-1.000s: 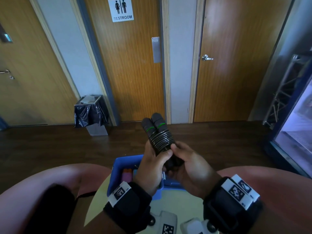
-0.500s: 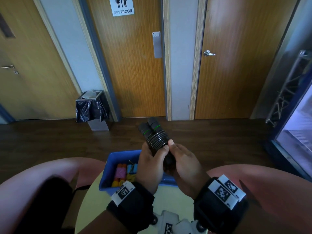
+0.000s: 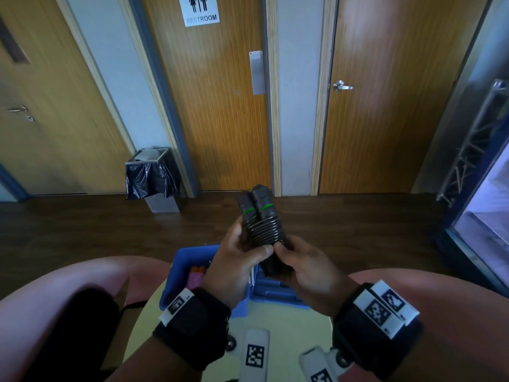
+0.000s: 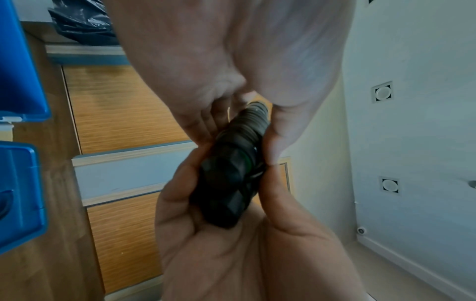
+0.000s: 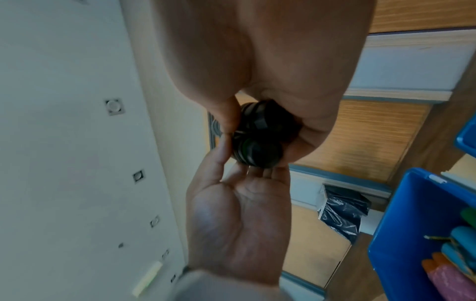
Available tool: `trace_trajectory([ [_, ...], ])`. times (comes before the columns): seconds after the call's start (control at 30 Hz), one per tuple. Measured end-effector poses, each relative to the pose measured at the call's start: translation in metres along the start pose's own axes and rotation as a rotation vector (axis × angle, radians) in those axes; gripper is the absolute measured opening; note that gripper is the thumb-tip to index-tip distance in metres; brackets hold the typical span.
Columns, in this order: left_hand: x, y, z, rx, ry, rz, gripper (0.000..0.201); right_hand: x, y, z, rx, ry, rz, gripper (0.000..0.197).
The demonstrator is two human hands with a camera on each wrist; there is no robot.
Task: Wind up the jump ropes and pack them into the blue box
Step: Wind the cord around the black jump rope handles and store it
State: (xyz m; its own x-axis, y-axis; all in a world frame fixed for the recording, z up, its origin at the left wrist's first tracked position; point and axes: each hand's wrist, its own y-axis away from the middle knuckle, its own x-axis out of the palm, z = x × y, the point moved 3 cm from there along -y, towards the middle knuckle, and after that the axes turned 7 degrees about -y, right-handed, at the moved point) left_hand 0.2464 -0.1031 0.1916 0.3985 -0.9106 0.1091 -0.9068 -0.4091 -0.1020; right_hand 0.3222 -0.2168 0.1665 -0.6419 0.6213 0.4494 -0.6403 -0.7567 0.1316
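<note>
A black jump rope [image 3: 261, 224] has its cord coiled round its two handles, which have green rings and point up and away. My left hand [image 3: 248, 252] grips the bundle from the left, thumb on the lowest coils. My right hand [image 3: 292, 253] holds its lower end from the right, thumb meeting the left thumb. In the left wrist view the jump rope [image 4: 231, 173] sits between both palms. The right wrist view looks at the handle ends [image 5: 257, 150]. The blue box [image 3: 180, 260] stands open just below the hands, with several colourful handles [image 5: 450, 264] inside.
The box rests on a small round pale-yellow table [image 3: 289, 321], flanked by pink curved seats [image 3: 82, 277]. A bin with a black bag [image 3: 151, 175] stands by the restroom door. A metal truss [image 3: 473, 133] stands at the right.
Both hands keep hold of the wound rope. The bundle has sunk a little toward the box and the thumbs now meet on the lowest coils. The head view has shifted slightly.
</note>
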Motion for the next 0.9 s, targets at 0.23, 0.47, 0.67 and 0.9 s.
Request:
trace_trajectory([
  [0.23,0.004,0.001,-0.007,0.080,0.035,0.007,0.048,0.014,0.014,0.024,-0.259,0.576,-0.079,0.020],
  [0.47,0.003,0.003,-0.003,0.090,-0.005,-0.074,0.044,0.016,0.014,0.021,-0.113,0.332,-0.097,0.025],
  [0.67,-0.001,0.004,-0.005,0.103,0.004,-0.024,0.054,0.014,0.013,0.014,-0.014,0.303,-0.068,0.035],
  [0.9,-0.003,0.003,-0.006,0.093,-0.030,0.022,0.055,0.012,0.013,0.013,0.009,0.211,-0.093,0.037],
])
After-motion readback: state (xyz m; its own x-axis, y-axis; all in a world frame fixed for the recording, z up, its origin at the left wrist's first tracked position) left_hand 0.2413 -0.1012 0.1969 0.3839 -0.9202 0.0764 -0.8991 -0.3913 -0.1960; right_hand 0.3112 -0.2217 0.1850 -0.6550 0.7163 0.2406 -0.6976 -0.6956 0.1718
